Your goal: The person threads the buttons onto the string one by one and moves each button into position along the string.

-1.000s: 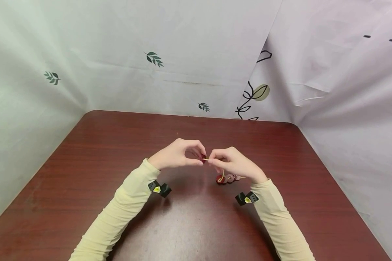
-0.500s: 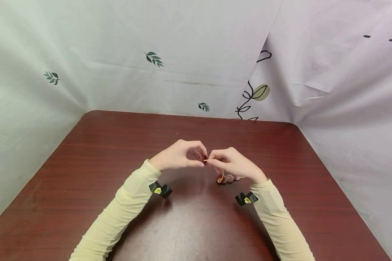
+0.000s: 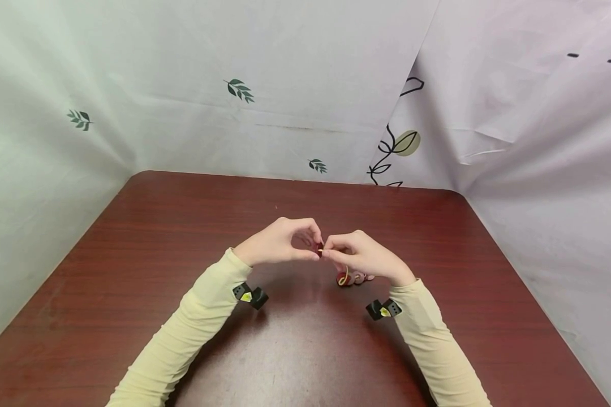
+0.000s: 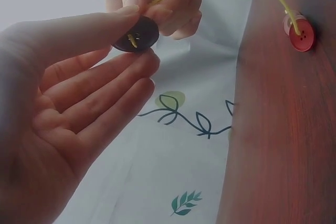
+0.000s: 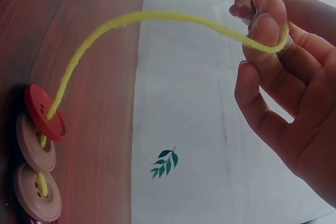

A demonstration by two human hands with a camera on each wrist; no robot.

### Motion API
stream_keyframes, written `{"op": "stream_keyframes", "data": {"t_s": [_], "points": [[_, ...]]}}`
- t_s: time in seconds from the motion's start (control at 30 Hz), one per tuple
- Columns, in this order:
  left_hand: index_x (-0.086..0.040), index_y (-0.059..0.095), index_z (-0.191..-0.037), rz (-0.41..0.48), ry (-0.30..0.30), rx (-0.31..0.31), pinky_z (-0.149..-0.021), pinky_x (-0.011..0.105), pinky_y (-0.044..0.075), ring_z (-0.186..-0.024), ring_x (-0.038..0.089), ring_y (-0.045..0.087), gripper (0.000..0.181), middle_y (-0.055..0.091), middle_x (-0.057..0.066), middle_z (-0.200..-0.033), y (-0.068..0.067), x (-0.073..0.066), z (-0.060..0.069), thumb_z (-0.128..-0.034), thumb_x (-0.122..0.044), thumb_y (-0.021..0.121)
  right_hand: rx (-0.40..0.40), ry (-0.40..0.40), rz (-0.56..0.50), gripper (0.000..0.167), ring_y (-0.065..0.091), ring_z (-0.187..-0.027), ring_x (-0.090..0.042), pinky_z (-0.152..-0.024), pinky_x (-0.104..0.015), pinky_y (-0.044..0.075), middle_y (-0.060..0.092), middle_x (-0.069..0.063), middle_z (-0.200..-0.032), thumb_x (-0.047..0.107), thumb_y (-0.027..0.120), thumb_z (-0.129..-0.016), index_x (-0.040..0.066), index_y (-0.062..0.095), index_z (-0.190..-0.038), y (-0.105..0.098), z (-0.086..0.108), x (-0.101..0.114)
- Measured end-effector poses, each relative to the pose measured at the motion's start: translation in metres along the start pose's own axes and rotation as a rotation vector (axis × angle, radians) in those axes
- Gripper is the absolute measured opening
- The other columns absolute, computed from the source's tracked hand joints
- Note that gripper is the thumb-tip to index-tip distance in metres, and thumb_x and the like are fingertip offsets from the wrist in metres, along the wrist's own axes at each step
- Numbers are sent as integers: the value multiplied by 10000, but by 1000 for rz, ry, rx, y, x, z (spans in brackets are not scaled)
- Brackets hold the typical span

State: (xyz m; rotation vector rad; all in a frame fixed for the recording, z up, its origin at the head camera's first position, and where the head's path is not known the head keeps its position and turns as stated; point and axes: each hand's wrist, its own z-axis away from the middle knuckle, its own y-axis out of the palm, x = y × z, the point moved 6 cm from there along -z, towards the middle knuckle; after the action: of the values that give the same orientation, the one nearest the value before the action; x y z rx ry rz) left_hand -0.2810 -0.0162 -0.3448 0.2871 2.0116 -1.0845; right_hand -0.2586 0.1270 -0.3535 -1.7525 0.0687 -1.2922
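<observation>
Between thumb and fingertips, my left hand [image 3: 277,243] pinches a dark button [image 4: 143,36] on edge above the table. A short tip of yellow string pokes through one of its holes on the side seen in the left wrist view. My right hand [image 3: 364,254] pinches the yellow string [image 5: 173,16] close behind that button; the two hands' fingertips almost meet. From the right hand the string arcs down to a red button [image 5: 46,113] on the table. Pinkish buttons [image 5: 37,142] follow behind it on the same string.
The dark red wooden table [image 3: 295,339] lies under both forearms. White cloth [image 3: 183,113] with leaf prints hangs behind and at both sides. Black wrist cameras [image 3: 252,296] are strapped to the sleeves.
My left hand has shifted slightly right with its button, nearer the right fingertips. Less string shows between them. The string's end right of the strung buttons is no longer visible.
</observation>
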Motion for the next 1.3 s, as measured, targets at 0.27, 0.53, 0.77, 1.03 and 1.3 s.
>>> {"op": "stream_keyframes", "data": {"t_s": [0.27,0.53,0.77,1.03,1.3], "points": [[-109,581,-952,-33,0,-13,-820,348,562,-842,69,687,232,723,3,-894,0,0,0,-816,-110,769,19,-4,16,151,403,-377,-59,-356,-216,328,547,14,-601,215,564,-978,192,628,-843,1,0,-1],[-116,613,-884,-118,1,-1,-840,356,558,-863,85,677,192,704,-10,-856,0,-1,-1,-813,-175,781,18,-29,43,150,397,-406,-57,-389,-215,324,552,15,-604,225,568,-977,198,635,-846,0,-1,1],[-96,633,-893,-97,29,-7,-832,381,561,-853,88,677,185,699,7,-859,1,0,-1,-800,-137,788,25,-53,65,127,424,-428,-44,-417,-208,348,552,22,-608,183,563,-975,191,630,-867,2,-1,3],[-83,617,-860,-83,62,-17,-815,334,565,-831,95,675,177,675,13,-832,2,-1,-2,-798,-100,781,7,-97,88,98,453,-476,-24,-459,-192,374,554,55,-618,120,562,-964,163,619,-897,3,-2,5],[-88,624,-848,-116,93,-57,-798,313,560,-825,82,659,156,665,-2,-832,1,-3,-1,-806,-104,773,-2,-71,60,90,459,-440,-94,-432,-197,354,566,45,-610,140,551,-977,168,604,-910,2,-2,3]]}}
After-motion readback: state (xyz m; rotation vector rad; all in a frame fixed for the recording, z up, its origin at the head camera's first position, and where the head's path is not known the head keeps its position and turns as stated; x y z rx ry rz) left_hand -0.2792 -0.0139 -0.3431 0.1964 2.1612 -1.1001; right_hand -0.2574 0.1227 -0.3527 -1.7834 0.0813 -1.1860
